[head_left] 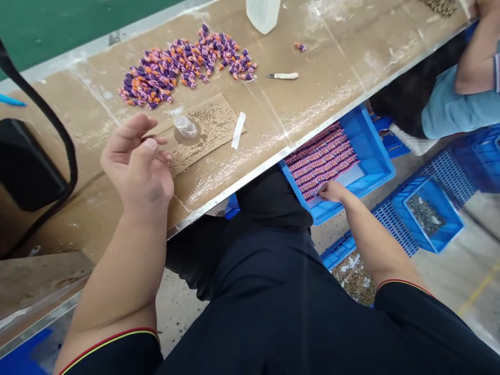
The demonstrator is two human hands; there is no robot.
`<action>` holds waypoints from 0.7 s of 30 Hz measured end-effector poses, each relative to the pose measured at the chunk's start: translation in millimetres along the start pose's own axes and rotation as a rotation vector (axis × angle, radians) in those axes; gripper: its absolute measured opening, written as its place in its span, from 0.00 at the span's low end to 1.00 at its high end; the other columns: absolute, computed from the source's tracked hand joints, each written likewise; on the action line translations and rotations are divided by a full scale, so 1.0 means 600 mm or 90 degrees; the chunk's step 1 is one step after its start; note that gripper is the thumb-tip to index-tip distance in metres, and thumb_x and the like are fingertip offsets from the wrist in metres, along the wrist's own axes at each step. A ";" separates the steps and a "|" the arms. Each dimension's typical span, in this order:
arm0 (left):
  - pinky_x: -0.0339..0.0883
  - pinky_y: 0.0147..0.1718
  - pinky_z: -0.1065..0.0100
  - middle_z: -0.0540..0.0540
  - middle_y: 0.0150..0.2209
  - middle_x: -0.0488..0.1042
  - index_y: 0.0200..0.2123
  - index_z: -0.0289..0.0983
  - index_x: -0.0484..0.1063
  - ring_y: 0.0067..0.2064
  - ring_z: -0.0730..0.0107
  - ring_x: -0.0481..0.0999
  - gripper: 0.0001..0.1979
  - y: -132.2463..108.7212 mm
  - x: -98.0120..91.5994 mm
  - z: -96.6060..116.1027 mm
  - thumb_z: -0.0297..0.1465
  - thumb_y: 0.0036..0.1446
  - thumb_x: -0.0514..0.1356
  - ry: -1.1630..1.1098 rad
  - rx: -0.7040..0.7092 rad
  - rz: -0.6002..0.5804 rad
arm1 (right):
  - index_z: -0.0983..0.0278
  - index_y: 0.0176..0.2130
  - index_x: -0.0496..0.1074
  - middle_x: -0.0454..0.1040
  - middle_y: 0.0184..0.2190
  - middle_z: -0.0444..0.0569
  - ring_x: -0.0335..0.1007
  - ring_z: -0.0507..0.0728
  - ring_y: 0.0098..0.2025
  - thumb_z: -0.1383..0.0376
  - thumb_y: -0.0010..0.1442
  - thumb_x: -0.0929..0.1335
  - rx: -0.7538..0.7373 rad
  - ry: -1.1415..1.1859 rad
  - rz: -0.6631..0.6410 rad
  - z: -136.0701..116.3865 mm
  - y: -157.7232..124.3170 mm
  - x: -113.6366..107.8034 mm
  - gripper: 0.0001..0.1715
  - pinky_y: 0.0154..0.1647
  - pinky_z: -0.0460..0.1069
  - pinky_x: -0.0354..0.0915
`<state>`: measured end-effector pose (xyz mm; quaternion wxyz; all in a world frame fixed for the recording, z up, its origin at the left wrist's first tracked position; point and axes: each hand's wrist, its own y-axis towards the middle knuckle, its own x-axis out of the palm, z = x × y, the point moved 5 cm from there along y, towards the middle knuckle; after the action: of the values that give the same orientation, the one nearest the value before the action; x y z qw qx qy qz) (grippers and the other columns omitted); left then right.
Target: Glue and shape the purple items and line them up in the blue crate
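Observation:
My left hand (pixel 138 159) is raised over the brown table at the left, its fingers curled and thumb close to the index finger; whatever it may pinch is too small to make out. My right hand (pixel 331 191) reaches into a blue crate (pixel 375 151), fingers pressed together at the lower edge of rows of pink, purple and orange twisted pieces (pixel 322 156). A heap of small knotted pieces (pixel 187 65) in the same colours lies on the table. Beside my left hand, a small clear container (pixel 185 126) stands on a stained cardboard piece (pixel 213 122), near a white strip (pixel 238 130).
A white-handled knife (pixel 283 76), one loose knotted piece (pixel 299 47) and a white container (pixel 263 13) are on the table (pixel 312 104). A black cable (pixel 58 125) curves at the left. A person (pixel 464 99) sits at the right, near blue crates (pixel 449 237) on the floor.

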<state>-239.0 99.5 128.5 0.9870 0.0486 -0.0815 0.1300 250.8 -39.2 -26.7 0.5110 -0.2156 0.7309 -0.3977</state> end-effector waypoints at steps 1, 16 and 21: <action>0.76 0.46 0.51 0.57 0.43 0.86 0.39 0.56 0.90 0.44 0.58 0.76 0.24 0.000 0.000 0.001 0.49 0.33 0.84 0.002 0.001 0.004 | 0.60 0.19 0.74 0.78 0.21 0.48 0.74 0.57 0.30 0.72 0.57 0.71 0.004 -0.007 -0.001 0.003 0.001 0.001 0.17 0.37 0.50 0.65; 0.51 0.21 0.70 0.49 0.40 0.81 0.41 0.38 0.81 0.29 0.77 0.64 0.15 0.042 -0.031 -0.061 0.28 0.46 0.70 -0.038 0.087 0.076 | 0.60 0.22 0.76 0.84 0.29 0.50 0.80 0.58 0.37 0.70 0.61 0.68 0.038 -0.018 -0.024 0.005 0.013 0.016 0.16 0.41 0.48 0.67; 0.50 0.21 0.69 0.49 0.41 0.82 0.41 0.39 0.81 0.30 0.76 0.65 0.16 0.040 -0.037 -0.062 0.30 0.45 0.70 -0.034 0.094 0.061 | 0.60 0.23 0.76 0.85 0.29 0.50 0.82 0.58 0.38 0.69 0.62 0.69 0.050 -0.006 -0.022 0.007 0.015 0.019 0.16 0.41 0.47 0.69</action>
<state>-260.9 121.3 90.1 0.9708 0.1209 -0.1004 0.1815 250.8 -43.6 -41.1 0.5155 -0.2103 0.7083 -0.4339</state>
